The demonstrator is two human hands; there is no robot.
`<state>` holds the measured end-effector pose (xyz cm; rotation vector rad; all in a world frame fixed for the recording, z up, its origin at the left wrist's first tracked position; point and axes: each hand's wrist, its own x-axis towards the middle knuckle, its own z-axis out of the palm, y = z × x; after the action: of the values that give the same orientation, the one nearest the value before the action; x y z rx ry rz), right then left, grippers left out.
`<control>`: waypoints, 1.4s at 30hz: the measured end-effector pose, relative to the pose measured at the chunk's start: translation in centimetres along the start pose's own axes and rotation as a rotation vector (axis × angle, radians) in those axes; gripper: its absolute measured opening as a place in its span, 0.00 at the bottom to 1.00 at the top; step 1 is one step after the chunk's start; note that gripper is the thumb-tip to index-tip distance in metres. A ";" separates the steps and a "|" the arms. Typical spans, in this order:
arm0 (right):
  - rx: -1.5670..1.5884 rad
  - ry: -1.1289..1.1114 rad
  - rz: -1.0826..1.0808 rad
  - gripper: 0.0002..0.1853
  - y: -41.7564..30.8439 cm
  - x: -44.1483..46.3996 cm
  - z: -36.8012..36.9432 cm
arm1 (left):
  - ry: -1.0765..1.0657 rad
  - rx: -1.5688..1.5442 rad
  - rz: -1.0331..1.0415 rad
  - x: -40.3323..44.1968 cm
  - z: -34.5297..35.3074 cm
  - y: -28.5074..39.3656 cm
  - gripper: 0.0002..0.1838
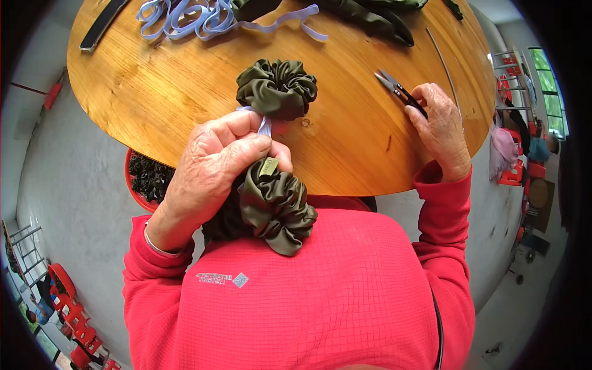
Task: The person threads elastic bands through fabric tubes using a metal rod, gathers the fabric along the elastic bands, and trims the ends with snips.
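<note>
My left hand pinches a pale lilac elastic strip between thumb and fingers. Beyond the fingertips, a dark green satin scrunchie rests on the wooden table. A second gathered green piece with a small light green label hangs below the hand, against the red top. At the right, my right hand has its thumb and fingers closed on the black handles of small thread snips, whose blades point away to the upper left.
On the round wooden table lie loops of lilac elastic, dark green fabric, a black strip and a thin rod. Below the left edge stands a red basket holding dark green pieces. People and red stools are in the background.
</note>
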<state>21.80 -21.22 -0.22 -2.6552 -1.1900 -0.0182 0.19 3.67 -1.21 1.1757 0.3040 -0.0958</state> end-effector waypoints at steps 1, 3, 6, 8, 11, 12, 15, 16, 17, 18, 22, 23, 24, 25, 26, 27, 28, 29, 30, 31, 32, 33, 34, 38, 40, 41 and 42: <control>0.067 -0.014 0.010 0.11 -0.3 -0.1 -0.1 | 0.000 -0.013 0.001 0.0 0.2 0.1 0.17; 0.249 -0.102 0.014 0.11 -0.5 -0.3 -0.2 | -0.005 -0.022 0.014 0.0 0.5 0.3 0.18; 0.410 -0.249 0.012 0.11 -1.6 -0.5 -0.7 | -0.003 -0.023 0.046 -0.1 0.8 0.5 0.18; 0.474 -0.269 -0.094 0.10 -2.5 -1.0 -0.5 | 0.010 -0.037 0.060 -0.2 1.0 0.7 0.19; 0.823 -0.410 0.030 0.09 -4.9 -1.9 -0.9 | 0.018 -0.058 0.049 -0.1 1.3 0.6 0.19; 0.862 -0.426 -0.003 0.10 -5.7 -2.1 -0.9 | 0.020 -0.083 0.028 -0.1 1.4 0.8 0.19; 0.952 -0.423 -0.161 0.12 -7.1 -1.7 -0.2 | 0.023 -0.137 -0.009 -0.2 1.5 0.9 0.20; 0.949 -0.429 -0.190 0.12 -7.4 -1.5 0.0 | 0.022 -0.143 -0.004 -0.1 1.4 0.6 0.20; 0.947 -0.435 -0.219 0.12 -7.7 -1.3 0.3 | 0.021 -0.148 0.001 -0.2 1.3 0.5 0.20; 0.945 -0.442 -0.249 0.13 -7.9 -1.0 0.6 | 0.020 -0.157 -0.009 -0.2 1.3 0.5 0.21; 0.907 -0.495 -0.270 0.14 -8.6 -0.5 0.5 | 0.013 -0.178 -0.033 -0.2 1.1 0.6 0.22; 0.895 -0.500 -0.268 0.14 -8.8 -0.4 0.5 | 0.011 -0.179 -0.037 -0.3 0.9 0.6 0.22; 0.890 -0.474 -0.290 0.14 -8.8 -0.3 0.6 | -0.015 -0.188 -0.042 -0.3 0.7 0.6 0.18; 0.885 -0.447 -0.312 0.15 -8.9 -0.4 0.9 | -0.043 -0.196 -0.047 -0.3 0.5 0.6 0.15; 0.879 -0.419 -0.333 0.15 -8.9 -0.4 1.1 | -0.071 -0.205 -0.052 -0.2 0.4 0.6 0.13; 0.882 -0.413 -0.348 0.15 -8.9 -0.3 1.2 | -0.081 -0.211 -0.051 -0.2 0.3 0.7 0.13; 0.885 -0.406 -0.363 0.15 -9.0 -0.3 1.4 | -0.090 -0.216 -0.050 -0.1 0.3 0.7 0.14; 0.888 -0.400 -0.378 0.15 -9.0 -0.2 1.5 | -0.099 -0.222 -0.050 -0.1 0.3 0.7 0.14; 0.884 -0.422 -0.363 0.15 -9.2 -0.2 1.3 | -0.103 -0.225 -0.053 -0.1 0.3 0.7 0.15; 0.880 -0.443 -0.348 0.16 -9.4 0.0 1.0 | -0.107 -0.229 -0.055 -0.1 0.4 0.8 0.15; 0.877 -0.464 -0.332 0.16 -9.6 0.0 0.9 | -0.111 -0.232 -0.059 -0.1 0.4 0.9 0.16; 0.885 -0.460 -0.333 0.16 -9.8 0.1 0.9 | -0.114 -0.239 -0.063 0.0 0.4 0.8 0.16; 0.894 -0.456 -0.334 0.16 -9.9 0.2 0.9 | -0.117 -0.246 -0.067 0.0 0.4 0.8 0.17; 0.916 -0.427 -0.370 0.15 -10.5 0.5 1.5 | -0.116 -0.237 -0.066 0.0 0.4 0.8 0.17; 0.909 -0.412 -0.388 0.14 -10.6 0.6 1.6 | -0.123 -0.230 -0.066 0.1 0.3 0.6 0.17; 0.905 -0.405 -0.398 0.14 -10.7 0.6 1.6 | -0.126 -0.227 -0.065 0.1 0.3 0.5 0.18; 0.923 -0.365 -0.413 0.12 -10.7 0.7 1.9 | -0.133 -0.212 -0.055 0.2 0.2 0.5 0.17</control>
<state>14.22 -13.43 0.15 -1.6220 -1.3749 0.7700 0.56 3.66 -0.74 0.9466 0.2230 -0.1852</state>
